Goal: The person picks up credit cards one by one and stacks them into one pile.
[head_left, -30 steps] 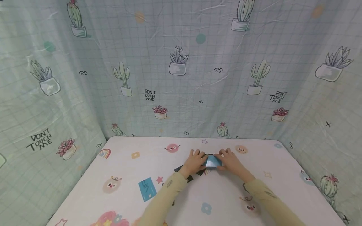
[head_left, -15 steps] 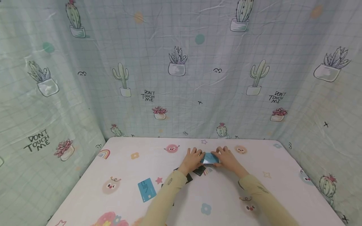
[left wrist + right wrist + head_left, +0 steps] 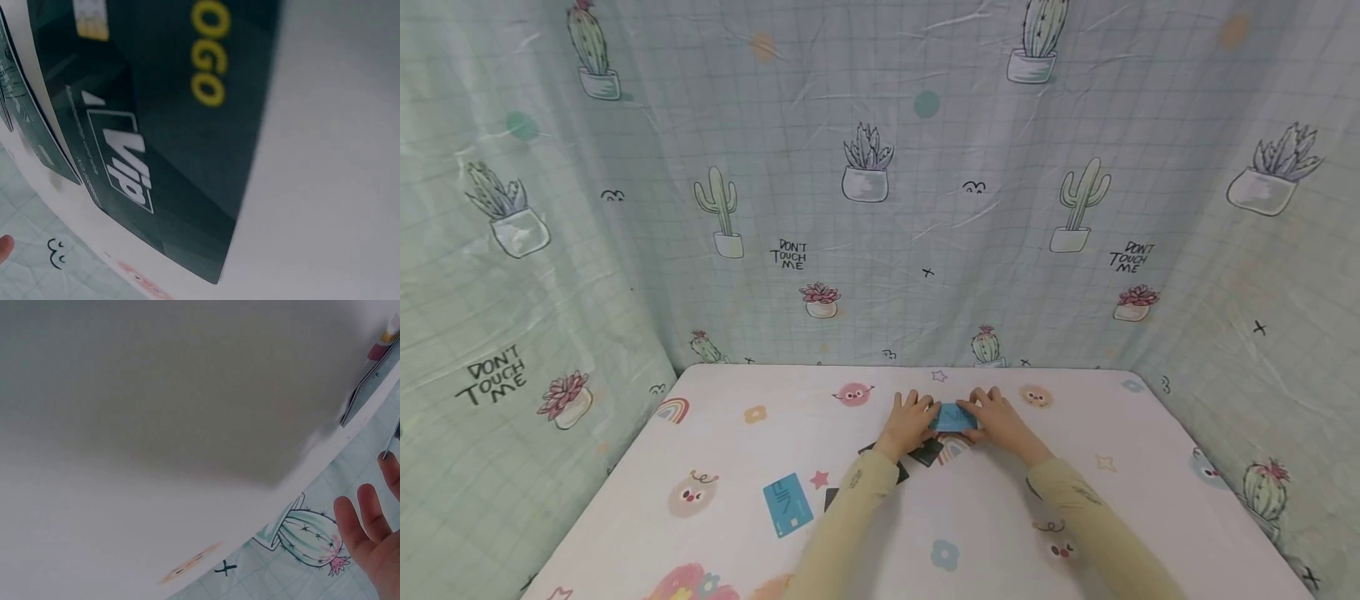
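Note:
At the right of the table's middle, my left hand (image 3: 908, 425) and right hand (image 3: 998, 419) pinch a blue card (image 3: 953, 417) by its two ends, tilted above the surface. Right beside the left hand, a black card (image 3: 927, 452) lies on the table. Another black card (image 3: 901, 475) is partly covered by the left forearm. The left wrist view shows a black card (image 3: 156, 162) marked "Vip" large and close, with one left fingertip (image 3: 5, 247) at the edge. The right wrist view has right fingers (image 3: 351, 528) near a thin tilted card edge (image 3: 392, 439).
A blue card (image 3: 788, 505) with "VIP" lettering lies flat on the left of the white patterned table (image 3: 730, 446). One more black card (image 3: 831, 497) peeks out by the left sleeve. Cactus-print cloth (image 3: 880, 233) hangs behind and on both sides.
Both hands have shifted slightly left and away with the blue card, which now shows its printed face more and reflects less light. More of the nearest black card has come into view.

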Demonstrator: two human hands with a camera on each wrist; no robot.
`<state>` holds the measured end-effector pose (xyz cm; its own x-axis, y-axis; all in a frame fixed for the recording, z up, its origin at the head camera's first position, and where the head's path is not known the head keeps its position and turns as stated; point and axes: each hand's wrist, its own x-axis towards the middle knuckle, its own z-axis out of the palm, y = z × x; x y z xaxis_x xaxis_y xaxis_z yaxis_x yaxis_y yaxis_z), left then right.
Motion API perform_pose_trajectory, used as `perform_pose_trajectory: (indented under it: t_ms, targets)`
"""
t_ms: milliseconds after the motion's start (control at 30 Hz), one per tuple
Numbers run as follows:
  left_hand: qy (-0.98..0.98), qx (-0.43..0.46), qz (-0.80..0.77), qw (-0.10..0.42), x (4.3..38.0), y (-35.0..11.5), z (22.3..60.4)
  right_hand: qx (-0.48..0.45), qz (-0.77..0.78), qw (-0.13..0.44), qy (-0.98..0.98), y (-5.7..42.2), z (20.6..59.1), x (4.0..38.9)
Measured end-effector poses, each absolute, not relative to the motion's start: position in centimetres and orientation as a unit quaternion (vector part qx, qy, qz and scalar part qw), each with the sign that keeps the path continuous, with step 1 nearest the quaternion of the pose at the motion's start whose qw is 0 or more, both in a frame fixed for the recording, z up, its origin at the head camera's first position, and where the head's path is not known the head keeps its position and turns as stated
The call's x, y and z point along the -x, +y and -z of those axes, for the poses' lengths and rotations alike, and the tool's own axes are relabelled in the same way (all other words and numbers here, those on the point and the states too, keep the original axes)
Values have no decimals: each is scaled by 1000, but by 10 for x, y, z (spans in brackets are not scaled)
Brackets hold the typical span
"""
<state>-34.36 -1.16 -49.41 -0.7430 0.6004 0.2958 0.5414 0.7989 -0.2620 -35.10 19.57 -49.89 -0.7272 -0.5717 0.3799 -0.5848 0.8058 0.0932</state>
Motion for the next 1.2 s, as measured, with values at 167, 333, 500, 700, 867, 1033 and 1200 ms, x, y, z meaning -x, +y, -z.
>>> perform_pose_trajectory:
  t_ms: [167, 333, 500, 700, 867, 1033, 1200]
  targets:
    - [-934, 297, -70, 184, 345, -11, 500, -323, -31, 196, -925, 195, 501, 352]
    - [-931, 299, -59, 202, 355, -11, 515, -324, -22, 206, -923, 193, 506, 353]
    - [-932, 291, -71, 201, 354, -11, 517, -325, -24, 212, -921, 191, 509, 354]
    - [-944, 273, -82, 168, 342, -10, 507, -310, -28, 185, -932, 187, 509, 353]
    - [-949, 270, -85, 143, 339, -10, 506, -290, -47, 141, -945, 185, 508, 353]
    - [-947, 269, -88, 151, 339, -10, 507, -286, -47, 126, -949, 186, 507, 352]
    - [-947, 267, -94, 152, 339, -10, 508, -299, -46, 143, -942, 187, 506, 350]
